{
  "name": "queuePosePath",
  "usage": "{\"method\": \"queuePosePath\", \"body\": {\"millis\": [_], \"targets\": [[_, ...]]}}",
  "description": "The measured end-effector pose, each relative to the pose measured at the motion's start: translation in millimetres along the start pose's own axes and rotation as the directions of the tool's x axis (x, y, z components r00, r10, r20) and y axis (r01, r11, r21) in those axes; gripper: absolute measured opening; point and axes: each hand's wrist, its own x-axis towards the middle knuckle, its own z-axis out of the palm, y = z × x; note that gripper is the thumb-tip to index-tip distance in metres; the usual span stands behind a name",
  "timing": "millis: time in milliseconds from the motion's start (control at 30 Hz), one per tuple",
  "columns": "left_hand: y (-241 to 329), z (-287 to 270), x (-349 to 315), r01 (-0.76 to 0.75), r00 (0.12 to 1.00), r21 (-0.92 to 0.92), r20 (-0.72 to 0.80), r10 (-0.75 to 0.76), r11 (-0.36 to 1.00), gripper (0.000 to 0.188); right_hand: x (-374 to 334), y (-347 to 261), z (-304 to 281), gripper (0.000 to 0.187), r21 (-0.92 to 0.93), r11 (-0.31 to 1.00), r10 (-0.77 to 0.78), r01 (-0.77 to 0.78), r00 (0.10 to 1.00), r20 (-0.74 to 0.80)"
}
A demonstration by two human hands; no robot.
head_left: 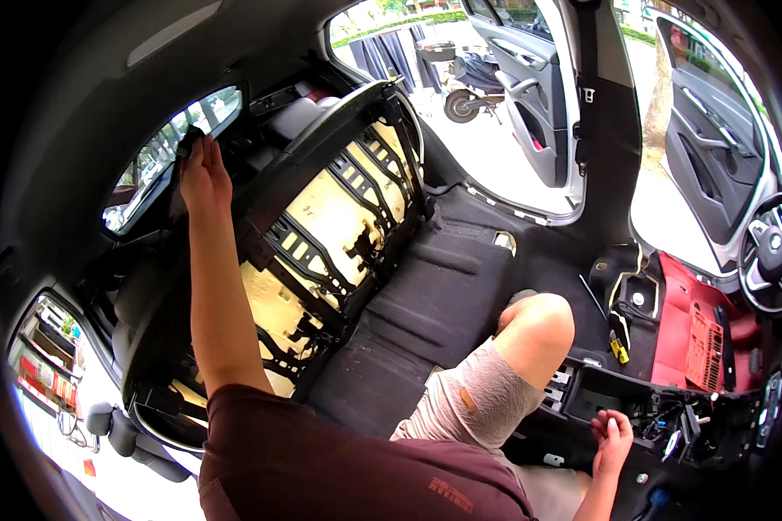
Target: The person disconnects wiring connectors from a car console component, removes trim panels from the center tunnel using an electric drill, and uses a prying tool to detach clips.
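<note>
Black console edges [617, 377] frame open room beside right hand [613, 438].

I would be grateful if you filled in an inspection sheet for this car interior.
Surface: black carpeted floor, bare across the rear.
Work items: dark item at the rear window; uncovered seatback, yellow panels in black framing.
Clutter: yellow item beside the red floor section.
Grips: left hand raised, fingertips at the dark item, hold unclear; right hand loosely curled near the console, contents unclear.
Cables: apparent wiring exposed near the dashboard.
Surroundings: rear door and front door open; motorbike outside.
</note>
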Motion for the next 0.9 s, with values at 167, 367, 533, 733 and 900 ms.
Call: {"method": "queuePosePath", "body": {"millis": [167,367,533,733,900], "targets": [[2,-14,44,0.305,0.905,0.006,-0.312,-0.288,0.952,0.048,-29,31,-60,0.018,0.074,0.997,0.048,-0.038,0.989,-0.142],[25,-52,42,0.474,0.876,0.086,-0.147,-0.46,0.876,0.051,-63,21,-87,0.022,0.171,0.98,0.158,-0.104,0.928,-0.338],[-11,-75,83,0.577,0.707,0.056,-0.534,-0.464,0.815,0.053,-80,40,-103,0.019,0.26,0.965,0.093,-0.001,0.937,-0.338],[-62,-28,101,0.227,0.862,0.73,0.157,-0.482,0.644,0.048,-102,34,-116,0.023,0.375,0.916,0.091,0.142,0.837,-0.539],[-182,107,-64,-0.288,0.614,0.716,0.648,-0.451,0.636,0.046,-117,56,-184,0.017,0.342,0.876,0.056,0.338,0.635,-0.771]]}}
